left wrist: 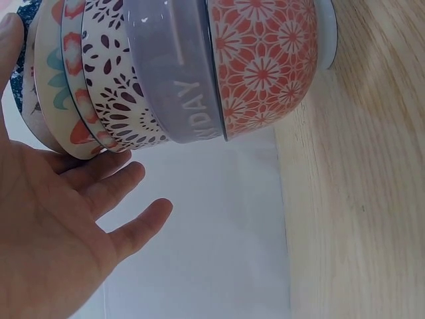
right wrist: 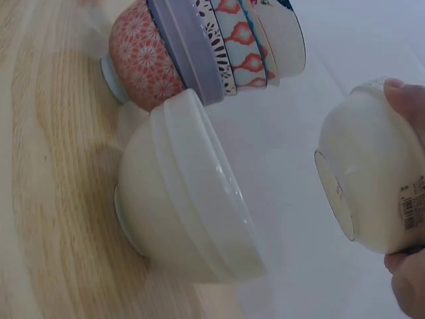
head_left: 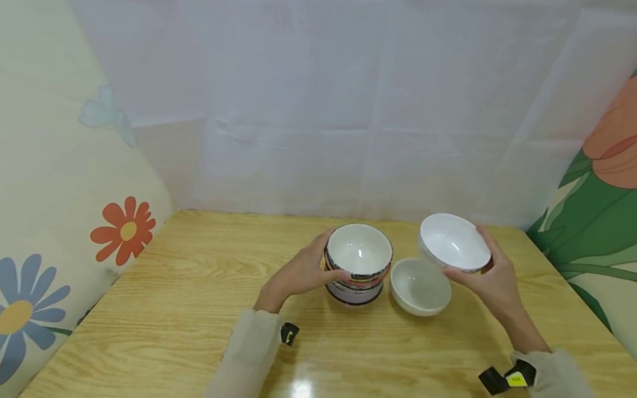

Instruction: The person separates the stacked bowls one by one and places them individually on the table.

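though aloft, white bowl (head_left: 455, 242) between right thumb (head_left: 459, 275) and fingers (head_left: 491, 243)

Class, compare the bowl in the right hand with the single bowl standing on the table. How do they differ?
The held bowl is raised and tilted in the right hand; the standing bowl sits upright on the table. The held bowl looks whiter inside, the standing bowl greyer. The held bowl shows a barcode label; none shows on the standing bowl. Both are empty.
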{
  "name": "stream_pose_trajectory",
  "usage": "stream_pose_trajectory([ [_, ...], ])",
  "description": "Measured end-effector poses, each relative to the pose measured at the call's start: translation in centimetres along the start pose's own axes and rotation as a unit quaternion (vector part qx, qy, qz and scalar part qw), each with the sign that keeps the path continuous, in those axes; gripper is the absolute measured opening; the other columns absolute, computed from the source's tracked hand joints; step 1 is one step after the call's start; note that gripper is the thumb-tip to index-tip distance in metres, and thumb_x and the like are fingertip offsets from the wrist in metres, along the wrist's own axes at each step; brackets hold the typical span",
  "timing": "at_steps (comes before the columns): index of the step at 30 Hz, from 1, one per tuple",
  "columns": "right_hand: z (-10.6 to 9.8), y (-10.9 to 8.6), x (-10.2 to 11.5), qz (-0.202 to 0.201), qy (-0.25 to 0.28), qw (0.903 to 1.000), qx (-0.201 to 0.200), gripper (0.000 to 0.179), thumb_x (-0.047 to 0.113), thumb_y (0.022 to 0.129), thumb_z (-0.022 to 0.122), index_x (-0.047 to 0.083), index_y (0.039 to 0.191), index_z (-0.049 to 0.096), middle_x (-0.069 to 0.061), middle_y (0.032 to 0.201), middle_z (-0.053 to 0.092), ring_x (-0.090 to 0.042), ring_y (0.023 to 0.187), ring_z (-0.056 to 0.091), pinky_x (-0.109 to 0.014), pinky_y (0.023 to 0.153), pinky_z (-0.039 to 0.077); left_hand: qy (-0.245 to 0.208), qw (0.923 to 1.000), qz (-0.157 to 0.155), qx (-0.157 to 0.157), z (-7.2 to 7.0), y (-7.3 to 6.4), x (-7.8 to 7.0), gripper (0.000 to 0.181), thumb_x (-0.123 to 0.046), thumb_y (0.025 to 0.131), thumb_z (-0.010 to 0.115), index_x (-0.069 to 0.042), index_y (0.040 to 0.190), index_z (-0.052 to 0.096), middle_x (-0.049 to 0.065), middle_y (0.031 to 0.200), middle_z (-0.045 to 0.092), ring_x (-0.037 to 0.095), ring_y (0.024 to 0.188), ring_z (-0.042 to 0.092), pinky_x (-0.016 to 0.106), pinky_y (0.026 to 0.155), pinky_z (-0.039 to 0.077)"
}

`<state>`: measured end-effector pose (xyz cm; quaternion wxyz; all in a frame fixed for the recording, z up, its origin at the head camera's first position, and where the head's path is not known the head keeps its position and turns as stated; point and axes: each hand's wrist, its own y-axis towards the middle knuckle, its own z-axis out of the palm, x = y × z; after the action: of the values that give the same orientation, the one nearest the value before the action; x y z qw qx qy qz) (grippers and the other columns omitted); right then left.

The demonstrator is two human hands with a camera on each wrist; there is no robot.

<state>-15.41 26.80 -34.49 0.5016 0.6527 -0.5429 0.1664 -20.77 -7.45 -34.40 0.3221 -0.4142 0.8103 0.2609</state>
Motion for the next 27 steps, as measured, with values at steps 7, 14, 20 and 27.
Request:
stream_pose_trajectory([
  [7,-0.8,-0.7,-1.5,0.018,-0.010,0.9998,-0.008,0.098,-0.002,0.072,0.079,0.010,0.152,0.023,-0.029,0.144,0.035,0.010,0.108,0.041,0.001,0.082,0.037,-0.005,1.0000,-0.001,0.002,0.1,0.1,0.1,0.093,-0.043,0.079,0.075,-0.018,0.152,0.022,0.006,0.149,0.036,0.024,0.137,0.036,0.051,0.108,0.036],
  [14,-1.4,-1.4,-2.6,0.046,-0.030,0.9983,-0.020,0.097,0.002,0.075,0.079,0.009,0.152,0.022,-0.029,0.143,0.036,0.013,0.106,0.039,0.002,0.080,0.035,-0.006,1.0000,-0.004,0.001,0.1,0.0,0.0,0.093,-0.043,0.080,0.075,-0.017,0.152,0.022,0.007,0.150,0.036,0.025,0.138,0.036,0.051,0.108,0.035],
  [20,-1.9,-1.8,-3.6,0.073,-0.040,0.9961,-0.026,0.096,0.004,0.075,0.079,0.009,0.153,0.021,-0.029,0.144,0.035,0.013,0.106,0.038,0.003,0.080,0.034,-0.007,1.0000,-0.002,0.002,0.1,0.1,0.2,0.093,-0.043,0.079,0.075,-0.017,0.151,0.022,0.006,0.149,0.037,0.024,0.137,0.036,0.051,0.108,0.035],
  [27,-2.4,-2.4,-4.9,0.106,-0.053,0.9927,-0.024,0.097,0.008,0.077,0.079,0.012,0.153,0.019,-0.028,0.149,0.030,0.013,0.109,0.037,0.003,0.078,0.033,-0.009,1.0000,0.000,0.002,0.1,0.1,0.1,0.093,-0.044,0.079,0.075,-0.018,0.151,0.022,0.005,0.149,0.037,0.024,0.137,0.036,0.051,0.108,0.036],
])
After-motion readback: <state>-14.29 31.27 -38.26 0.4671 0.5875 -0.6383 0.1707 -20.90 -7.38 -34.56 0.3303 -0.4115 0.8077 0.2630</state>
